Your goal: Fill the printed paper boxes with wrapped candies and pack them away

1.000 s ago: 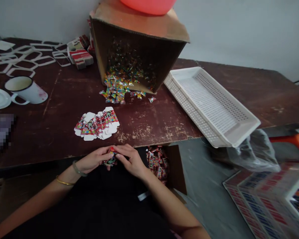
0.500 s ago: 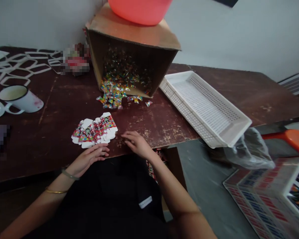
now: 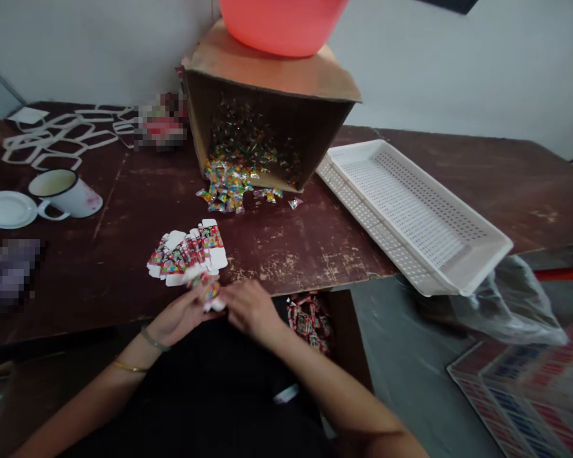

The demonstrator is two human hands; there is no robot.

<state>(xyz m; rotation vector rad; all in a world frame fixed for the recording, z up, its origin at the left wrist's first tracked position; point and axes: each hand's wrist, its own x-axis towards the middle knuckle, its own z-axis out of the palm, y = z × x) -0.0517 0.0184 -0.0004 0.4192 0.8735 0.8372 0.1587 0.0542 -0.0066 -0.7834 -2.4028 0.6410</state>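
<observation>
My left hand (image 3: 181, 316) is closed on a small printed carton (image 3: 206, 287), red and multicoloured with white flaps, blurred by motion. My right hand (image 3: 251, 308) meets the carton's right end with curled fingers; their tips are partly hidden. Just beyond, on the dark red table (image 3: 277, 238), lies a fanned pile of flattened small cartons (image 3: 188, 251) in the same print. Behind that pile, wrapped candies (image 3: 229, 184) spill from a large cardboard box (image 3: 272, 79) tipped on its side.
A white perforated tray (image 3: 410, 203) overhangs the table's front edge at right. A box of filled red cartons (image 3: 310, 321) sits below the edge. At left are an enamel mug (image 3: 71, 194), a white lid (image 3: 8, 208) and white frames (image 3: 67, 146). A red basin (image 3: 284, 25) rests atop the cardboard box.
My hands have come together at the table's front edge. A small carton is now in them, where before both were empty. The view has shifted slightly left.
</observation>
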